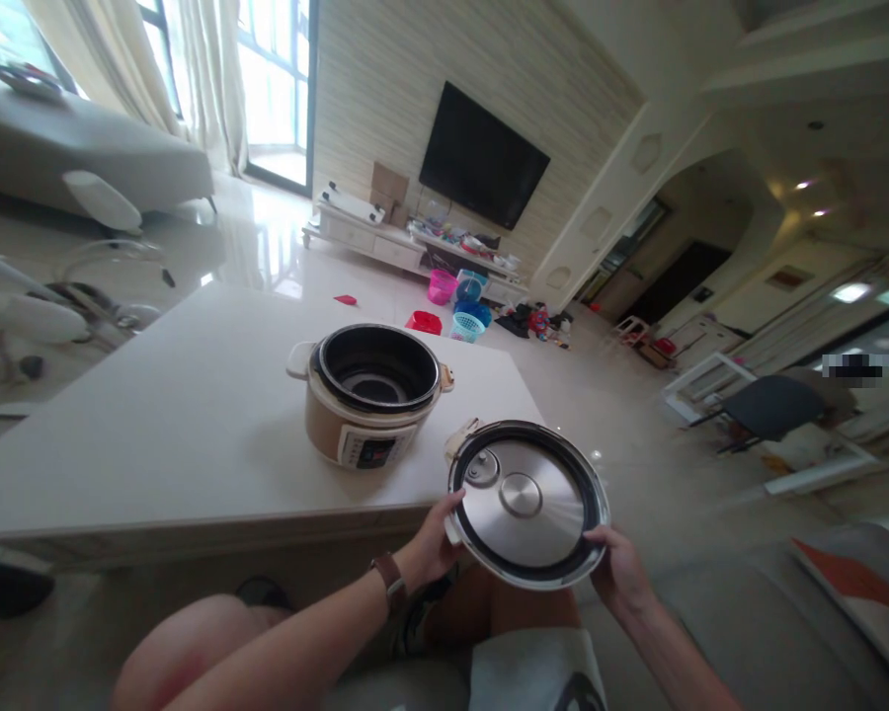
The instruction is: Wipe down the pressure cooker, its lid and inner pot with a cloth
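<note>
Between my two hands is a round pressure cooker lid (552,509), its metal underside with a dark sealing ring turned up toward me. My left hand (439,538) grips the lid's left edge, thumb on the rim. On the opposite side, my right hand (622,568) is closed on the lower right edge. The lid is held over my lap, past the table's near edge. To its left, the electric pressure cooker (326,420) stands upright on the table without its lid. Its dark inside shows, and a control panel (376,450) faces me.
The white table (155,425) stretches out to the left. Beyond it on the floor are a pink basket (443,287), a light blue basket (468,327) and a red container (424,322). A low TV cabinet (356,235) lines the far wall. At right lies a grey sofa (770,612).
</note>
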Demonstrator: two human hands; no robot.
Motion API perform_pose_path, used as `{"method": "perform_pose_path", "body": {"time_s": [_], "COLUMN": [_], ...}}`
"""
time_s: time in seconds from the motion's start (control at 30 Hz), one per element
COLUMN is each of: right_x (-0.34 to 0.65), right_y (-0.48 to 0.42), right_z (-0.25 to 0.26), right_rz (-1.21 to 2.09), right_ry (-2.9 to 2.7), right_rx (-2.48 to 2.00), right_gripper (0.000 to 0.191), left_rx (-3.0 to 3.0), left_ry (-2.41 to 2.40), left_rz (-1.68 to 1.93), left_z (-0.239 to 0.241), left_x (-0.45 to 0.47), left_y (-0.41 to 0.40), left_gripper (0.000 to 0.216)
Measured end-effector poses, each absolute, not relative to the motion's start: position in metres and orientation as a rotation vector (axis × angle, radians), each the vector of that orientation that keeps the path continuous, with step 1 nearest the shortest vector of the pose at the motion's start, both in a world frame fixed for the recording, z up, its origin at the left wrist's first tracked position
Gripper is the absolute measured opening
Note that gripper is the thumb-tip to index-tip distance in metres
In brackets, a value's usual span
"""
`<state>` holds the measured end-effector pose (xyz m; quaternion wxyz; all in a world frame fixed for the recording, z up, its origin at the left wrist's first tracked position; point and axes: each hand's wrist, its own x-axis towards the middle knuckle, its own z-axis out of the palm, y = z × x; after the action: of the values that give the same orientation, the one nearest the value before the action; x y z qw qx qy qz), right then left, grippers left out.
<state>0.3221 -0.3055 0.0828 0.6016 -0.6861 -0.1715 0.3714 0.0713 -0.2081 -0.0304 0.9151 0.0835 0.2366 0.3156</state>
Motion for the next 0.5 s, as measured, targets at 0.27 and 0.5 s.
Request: {"method": "perform_pose_path", "body": {"time_s": [0.27, 0.5], "right_x": [0.297, 0.285], "right_y": [-0.327, -0.308], "right_z": [0.106, 0.106], "right_rz": [0.814, 0.587], "right_ry": [-0.629, -0.667], "right_rx": [-1.594, -1.629], "right_gripper": [0.044, 0.047], "left_rx": [0.131, 0.167], "left_ry": [0.519, 0.537], "left_rz": [0.665, 0.651], "left_z": [-0.005, -0.008], "left_x": [0.044, 0.035], "left_y": [-0.206, -0.189], "left_gripper": [0.014, 0.005]}}
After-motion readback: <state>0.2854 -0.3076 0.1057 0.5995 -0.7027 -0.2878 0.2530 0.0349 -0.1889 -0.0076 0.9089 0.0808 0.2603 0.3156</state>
